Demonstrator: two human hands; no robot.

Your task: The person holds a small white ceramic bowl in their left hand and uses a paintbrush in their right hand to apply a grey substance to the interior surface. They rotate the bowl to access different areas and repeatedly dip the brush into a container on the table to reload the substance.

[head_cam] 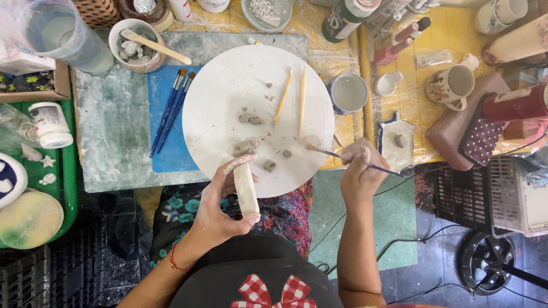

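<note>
Left hand: fingers wrapped around a pale clay slab, thumb at its lower end, holding it upright over the bench's near edge.
Slab: its top end touches a grey clay lump at the near rim of the white disc.
Right hand: pinched shut on a thin brush, just off the disc's near right rim; the brush tip rests on the disc.
Disc: round, mid-bench, strewn with small clay bits; two wooden tools lie on its right half.
Left of disc: blue mat with two blue brushes.
Right of disc: cup of grey slip, touching the rim.
Far left corner: bowl with a wooden stick.
Right end: mug on plastic sheeting.
</note>
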